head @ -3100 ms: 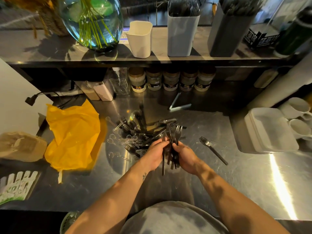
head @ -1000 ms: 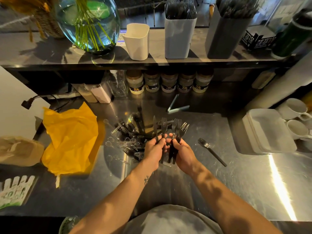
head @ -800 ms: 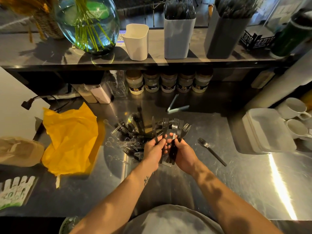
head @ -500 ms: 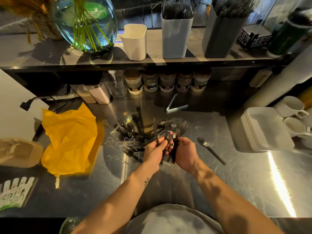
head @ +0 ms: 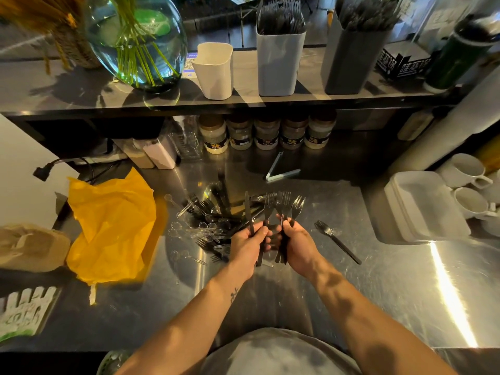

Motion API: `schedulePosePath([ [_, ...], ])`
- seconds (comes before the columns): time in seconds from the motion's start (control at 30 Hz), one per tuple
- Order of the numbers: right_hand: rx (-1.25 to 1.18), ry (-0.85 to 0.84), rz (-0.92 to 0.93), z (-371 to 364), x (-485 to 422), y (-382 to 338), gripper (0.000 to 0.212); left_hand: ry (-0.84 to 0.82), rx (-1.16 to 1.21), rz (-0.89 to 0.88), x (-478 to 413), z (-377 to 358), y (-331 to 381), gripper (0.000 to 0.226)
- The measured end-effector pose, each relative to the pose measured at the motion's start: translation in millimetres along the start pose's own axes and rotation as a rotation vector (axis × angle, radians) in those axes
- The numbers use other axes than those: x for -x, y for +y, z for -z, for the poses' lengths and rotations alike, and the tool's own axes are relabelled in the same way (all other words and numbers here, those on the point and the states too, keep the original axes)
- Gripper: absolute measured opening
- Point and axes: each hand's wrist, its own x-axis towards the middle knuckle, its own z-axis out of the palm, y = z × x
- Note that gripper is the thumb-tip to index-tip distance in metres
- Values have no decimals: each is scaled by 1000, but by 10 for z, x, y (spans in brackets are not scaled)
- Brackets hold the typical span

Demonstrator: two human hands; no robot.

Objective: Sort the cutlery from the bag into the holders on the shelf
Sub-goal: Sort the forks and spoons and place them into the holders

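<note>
Dim, warm indoor light with hard sun patches.
A bright glare streak crosses the steel tabletop (head: pixel 400 272) at right; deep shadow sits under the shelf (head: pixel 54 87); the glass vase (head: pixel 135 36) glints; wide-angle distortion bends the edges.

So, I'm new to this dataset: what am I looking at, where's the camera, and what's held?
No machine here: these are a person's bare hands, filmed by a camera worn on their head, looking down. The left hand grips a black knife; the right hand grips a bunch of black forks. On the steel counter lie a cutlery pile, a yellow bag and a lone fork. Above, the shelf carries a white holder, a grey holder and a dark holder.
</note>
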Motion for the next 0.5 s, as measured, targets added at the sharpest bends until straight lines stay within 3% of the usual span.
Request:
schedulePosePath([
  [0.13, 75, 38, -51, -10, -29, -35, 28, -19, -73, -2, 14, -27, -33, 23],
  [0.3, 377, 44, 95, -101, 77, -144, 28, -52, -138, 21, -32, -64, -54, 18],
  [0.5, 456, 140, 102, -115, -24, -238, 32, -18, -259, -39, -73, -44, 31, 17],
])
